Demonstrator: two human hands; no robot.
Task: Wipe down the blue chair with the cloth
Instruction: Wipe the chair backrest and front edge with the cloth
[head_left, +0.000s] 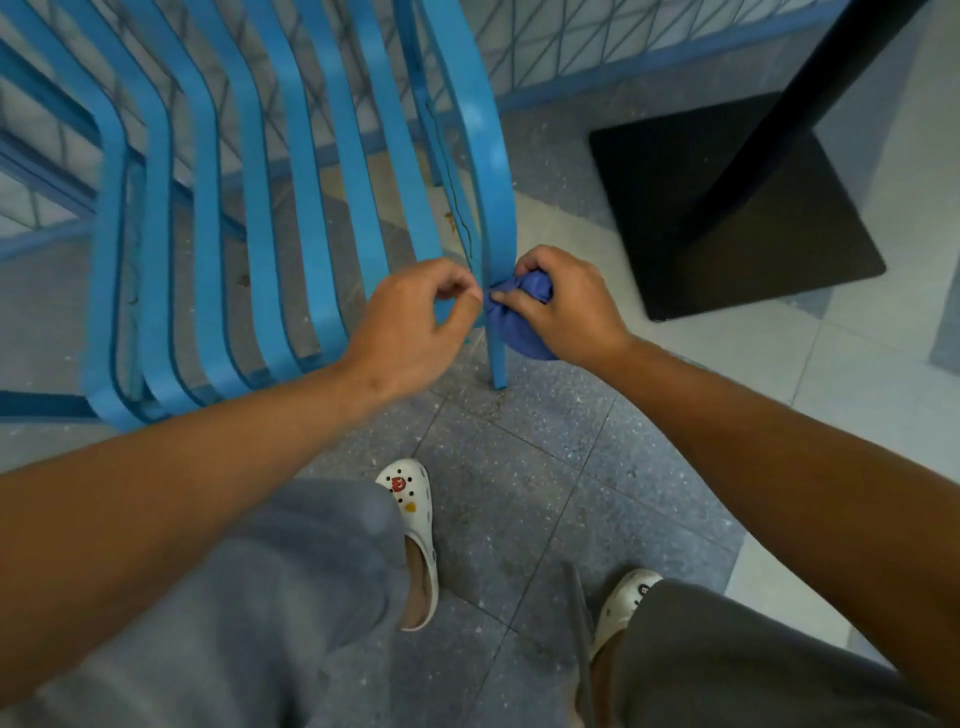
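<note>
The blue chair (311, 208) of curved metal slats fills the upper left, with its front right leg (497, 358) reaching the floor. My right hand (566, 306) grips a bunched purple-blue cloth (524, 317) and presses it against that leg from the right. My left hand (415, 327) is on the leg's left side, fingers curled with thumb and fingertips meeting at the leg near the cloth's edge. Whether they pinch the cloth or the leg cannot be told.
A black table base (727, 208) with its black post (810, 88) stands on the tiled floor to the right. A blue lattice railing (597, 41) runs behind the chair. My feet in white clogs (415, 519) stand just below the chair.
</note>
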